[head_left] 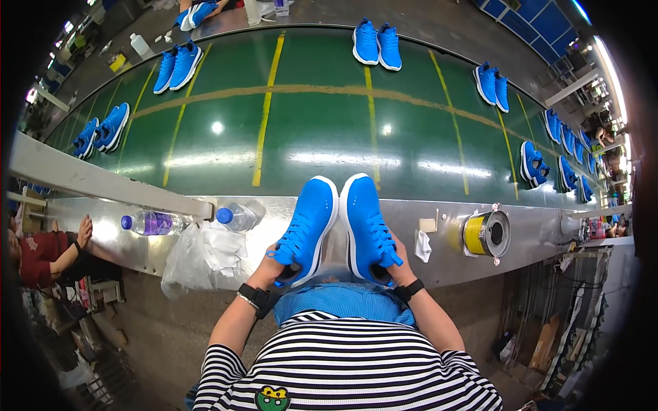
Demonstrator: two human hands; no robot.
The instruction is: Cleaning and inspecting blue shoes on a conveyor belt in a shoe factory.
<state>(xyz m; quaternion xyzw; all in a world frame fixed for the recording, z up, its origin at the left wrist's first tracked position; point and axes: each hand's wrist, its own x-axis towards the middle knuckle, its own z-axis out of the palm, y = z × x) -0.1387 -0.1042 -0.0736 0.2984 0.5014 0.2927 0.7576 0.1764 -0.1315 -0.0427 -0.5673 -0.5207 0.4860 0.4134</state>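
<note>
A pair of blue sneakers with white soles is held up in front of me, toes pointing away and nearly touching. My left hand grips the left sneaker by its heel and opening. The heel end of the right sneaker is in my right hand. Both shoes are above the metal ledge, their toes reaching over the near edge of the green conveyor belt. Most of my fingers are hidden behind the shoes.
More pairs of blue sneakers stand along the belt. On the metal ledge lie two water bottles, a plastic bag, white cloths and a yellow-labelled can. Another person's hand rests at the left. A metal bar crosses the left side.
</note>
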